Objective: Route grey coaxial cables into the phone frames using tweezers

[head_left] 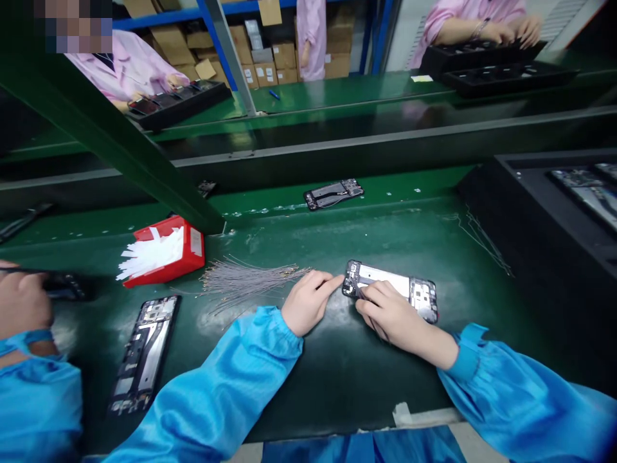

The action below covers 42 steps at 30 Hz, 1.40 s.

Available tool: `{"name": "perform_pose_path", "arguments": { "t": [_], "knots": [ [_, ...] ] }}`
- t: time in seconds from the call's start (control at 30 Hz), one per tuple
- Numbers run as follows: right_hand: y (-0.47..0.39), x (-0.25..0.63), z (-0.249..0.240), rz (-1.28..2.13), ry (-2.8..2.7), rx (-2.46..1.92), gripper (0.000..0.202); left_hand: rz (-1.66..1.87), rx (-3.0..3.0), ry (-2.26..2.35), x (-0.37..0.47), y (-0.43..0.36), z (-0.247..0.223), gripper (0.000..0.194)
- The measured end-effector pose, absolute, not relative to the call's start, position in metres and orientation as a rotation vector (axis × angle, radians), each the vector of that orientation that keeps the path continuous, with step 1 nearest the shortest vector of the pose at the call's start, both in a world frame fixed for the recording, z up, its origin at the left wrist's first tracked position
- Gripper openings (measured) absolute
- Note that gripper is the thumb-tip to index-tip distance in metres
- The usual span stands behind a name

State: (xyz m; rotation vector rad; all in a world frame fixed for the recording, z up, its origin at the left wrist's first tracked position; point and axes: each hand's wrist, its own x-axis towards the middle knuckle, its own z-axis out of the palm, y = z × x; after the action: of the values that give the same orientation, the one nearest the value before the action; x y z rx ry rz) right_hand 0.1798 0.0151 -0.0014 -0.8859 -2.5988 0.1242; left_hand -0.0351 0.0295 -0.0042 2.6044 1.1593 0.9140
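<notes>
At the left, leave a margin beside the co-worker's hand (24, 299), the loose phone frame (144, 354) and the red bin (195, 251). Pass the cable bundle (250, 283) without brushing its splayed ends. Rest the left hand (308, 302), index finger extended, at the left end of the worked-on phone frame (385, 278), flat on the green mat (318, 386), for steadiness; cannot tell of anything pinched there. With the right hand (393, 318), fingers together on an apparent thin dark tool (383, 333), work lightly near that left end, sparing the exposed boards. Use the mat farther right for turning, minding the black tray (520, 238) and the taped near edge (424, 418).
</notes>
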Motion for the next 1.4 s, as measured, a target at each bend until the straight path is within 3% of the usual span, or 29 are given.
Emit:
{"name": "perform_pose_path", "arguments": {
  "t": [0.13,0.37,0.63,0.87,1.4],
  "knots": [
    [0.019,0.184,0.003,0.464,-2.523,-0.792,0.017,0.879,2.5,1.175,-0.026,0.029,-0.005,0.019],
    [0.035,0.175,0.018,0.933,-1.949,-1.123,0.015,0.545,2.69,1.332,-0.021,0.029,-0.001,0.016],
    [0.031,0.165,0.011,0.983,-1.934,-1.058,0.004,0.533,2.819,1.331,-0.021,0.027,0.0,0.018],
    [0.03,0.167,0.011,1.022,-1.827,-1.146,0.014,0.586,2.854,1.313,-0.021,0.028,0.0,0.02],
    [0.031,0.164,0.01,1.072,-1.765,-1.206,0.004,0.574,2.879,1.266,-0.022,0.028,0.001,0.018]
  ]
}}
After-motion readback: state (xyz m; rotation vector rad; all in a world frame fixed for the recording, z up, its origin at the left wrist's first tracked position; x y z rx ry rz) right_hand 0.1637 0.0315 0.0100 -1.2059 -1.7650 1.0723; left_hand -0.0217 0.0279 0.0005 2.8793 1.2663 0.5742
